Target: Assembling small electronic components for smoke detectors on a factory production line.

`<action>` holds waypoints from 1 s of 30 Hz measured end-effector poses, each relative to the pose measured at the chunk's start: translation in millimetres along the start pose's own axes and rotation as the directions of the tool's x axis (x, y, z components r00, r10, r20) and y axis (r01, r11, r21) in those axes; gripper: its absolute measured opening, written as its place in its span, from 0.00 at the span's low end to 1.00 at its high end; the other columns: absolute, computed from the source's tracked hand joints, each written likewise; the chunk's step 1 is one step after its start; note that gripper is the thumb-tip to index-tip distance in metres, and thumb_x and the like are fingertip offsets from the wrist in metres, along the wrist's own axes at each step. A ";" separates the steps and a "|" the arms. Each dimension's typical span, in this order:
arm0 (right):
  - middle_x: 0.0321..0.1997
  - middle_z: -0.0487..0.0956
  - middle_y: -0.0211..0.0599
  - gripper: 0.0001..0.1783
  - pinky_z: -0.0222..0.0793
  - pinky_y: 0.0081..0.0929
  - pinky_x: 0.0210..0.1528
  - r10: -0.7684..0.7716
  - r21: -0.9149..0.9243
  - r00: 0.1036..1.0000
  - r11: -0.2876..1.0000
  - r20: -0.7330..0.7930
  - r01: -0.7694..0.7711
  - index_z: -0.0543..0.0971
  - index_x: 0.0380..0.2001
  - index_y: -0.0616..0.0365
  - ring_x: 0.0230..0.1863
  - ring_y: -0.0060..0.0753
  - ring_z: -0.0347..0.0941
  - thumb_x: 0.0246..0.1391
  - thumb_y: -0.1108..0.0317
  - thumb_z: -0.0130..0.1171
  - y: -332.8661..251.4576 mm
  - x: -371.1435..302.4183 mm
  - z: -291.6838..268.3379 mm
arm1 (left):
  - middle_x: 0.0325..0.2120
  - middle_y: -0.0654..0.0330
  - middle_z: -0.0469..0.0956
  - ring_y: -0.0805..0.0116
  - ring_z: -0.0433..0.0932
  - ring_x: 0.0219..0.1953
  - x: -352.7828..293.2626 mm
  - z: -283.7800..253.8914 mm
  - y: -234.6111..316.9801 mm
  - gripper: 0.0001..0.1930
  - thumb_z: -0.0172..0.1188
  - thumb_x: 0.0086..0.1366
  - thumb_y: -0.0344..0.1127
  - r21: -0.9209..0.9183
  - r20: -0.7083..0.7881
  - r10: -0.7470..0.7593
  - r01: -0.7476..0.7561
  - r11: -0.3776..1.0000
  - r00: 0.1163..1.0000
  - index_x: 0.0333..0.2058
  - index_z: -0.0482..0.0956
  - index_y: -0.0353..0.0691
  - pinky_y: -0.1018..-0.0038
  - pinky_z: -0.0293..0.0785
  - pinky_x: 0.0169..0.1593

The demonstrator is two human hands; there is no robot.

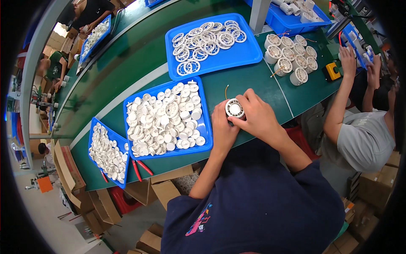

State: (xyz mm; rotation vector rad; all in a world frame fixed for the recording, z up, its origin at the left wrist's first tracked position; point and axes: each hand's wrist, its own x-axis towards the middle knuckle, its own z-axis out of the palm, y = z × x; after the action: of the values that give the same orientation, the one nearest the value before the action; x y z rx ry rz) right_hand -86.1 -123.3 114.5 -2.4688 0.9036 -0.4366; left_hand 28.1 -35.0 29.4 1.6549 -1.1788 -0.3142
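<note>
Close to my body, over the green bench, both my hands grip one white round housing (pixel 234 109) with a slotted ring face and a thin brownish wire rising from it. My left hand (pixel 223 126) wraps its left side. Fingers and thumb of my right hand (pixel 258 115) close over its right edge. Left of my hands, a blue tray (pixel 206 134) is heaped with small white round caps (pixel 154 120). Farther back, another blue tray (pixel 245 59) carries flat white slotted rings (pixel 209 38). Several white cylindrical housings (pixel 299 76), some with wires, are grouped at the right.
At the left end, a small blue tray (pixel 124 180) holds little white parts, with red-handled tools (pixel 136 170) beside it. A blue bin (pixel 292 26) of white cylinders sits at the back right, near a yellow-and-black box (pixel 332 71). A co-worker's arm (pixel 338 101) reaches in at right.
</note>
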 end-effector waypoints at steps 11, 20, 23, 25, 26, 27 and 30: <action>0.47 0.74 0.44 0.31 0.79 0.45 0.41 0.017 0.053 0.999 0.999 -0.042 -0.014 0.79 0.51 0.61 0.42 0.52 0.81 0.50 0.54 0.77 4.0 -3.8 4.9 | 0.55 0.47 0.77 0.44 0.76 0.58 -2.4 0.0 1.0 0.35 0.73 0.54 0.26 -0.018 -0.002 -0.058 0.058 0.998 0.998 0.61 0.72 0.35 0.56 0.71 0.63; 0.47 0.73 0.44 0.30 0.79 0.46 0.39 0.039 0.083 0.995 0.996 -0.095 -0.031 0.79 0.50 0.60 0.41 0.52 0.81 0.50 0.54 0.77 6.7 -4.9 13.7 | 0.56 0.47 0.77 0.44 0.76 0.59 -2.3 -1.2 1.7 0.37 0.74 0.55 0.27 -0.019 0.018 -0.059 0.060 0.998 0.998 0.63 0.71 0.35 0.56 0.70 0.63; 0.47 0.73 0.44 0.31 0.79 0.46 0.39 0.036 0.072 0.997 0.997 -0.064 -0.031 0.78 0.51 0.60 0.41 0.53 0.81 0.50 0.55 0.77 7.2 -5.1 12.3 | 0.56 0.47 0.77 0.44 0.76 0.59 -2.2 -0.6 1.4 0.37 0.74 0.55 0.28 -0.017 0.017 -0.069 0.069 0.997 0.997 0.64 0.71 0.35 0.55 0.69 0.64; 0.48 0.73 0.45 0.31 0.79 0.46 0.40 0.049 0.070 0.998 0.997 -0.040 -0.046 0.78 0.51 0.60 0.41 0.53 0.81 0.49 0.55 0.77 4.8 -5.0 11.1 | 0.56 0.46 0.77 0.44 0.76 0.59 -3.1 -0.5 0.7 0.37 0.75 0.55 0.29 -0.026 0.020 -0.075 0.076 0.997 0.997 0.64 0.70 0.35 0.55 0.69 0.64; 0.48 0.73 0.45 0.31 0.79 0.46 0.40 0.053 0.068 0.998 0.996 -0.041 -0.050 0.78 0.51 0.60 0.41 0.53 0.81 0.49 0.55 0.77 4.7 -5.1 11.1 | 0.56 0.46 0.77 0.43 0.76 0.59 -4.6 0.4 0.4 0.37 0.75 0.55 0.29 0.005 0.008 -0.061 0.061 0.998 0.998 0.64 0.70 0.34 0.55 0.69 0.64; 0.47 0.73 0.44 0.31 0.79 0.46 0.40 0.056 0.071 0.998 0.996 -0.042 -0.053 0.78 0.51 0.60 0.41 0.53 0.81 0.49 0.55 0.77 4.3 -4.9 11.4 | 0.57 0.45 0.76 0.42 0.76 0.59 -5.5 1.1 0.3 0.38 0.75 0.55 0.29 0.035 -0.004 -0.047 0.047 0.998 0.999 0.64 0.70 0.34 0.55 0.69 0.64; 0.48 0.73 0.44 0.31 0.80 0.46 0.40 0.072 0.083 0.996 0.994 -0.045 -0.069 0.78 0.51 0.60 0.41 0.53 0.81 0.50 0.55 0.77 4.1 -5.1 14.0 | 0.57 0.44 0.76 0.41 0.75 0.60 -5.4 0.7 0.5 0.39 0.75 0.55 0.29 0.047 0.001 -0.050 0.050 0.998 0.999 0.65 0.68 0.33 0.54 0.69 0.64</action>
State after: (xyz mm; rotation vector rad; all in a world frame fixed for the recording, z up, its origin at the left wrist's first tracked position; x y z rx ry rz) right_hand -85.8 -118.2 99.9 -2.3540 0.9697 -0.4999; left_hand 24.7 -31.1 27.8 1.7274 -1.1557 -0.3217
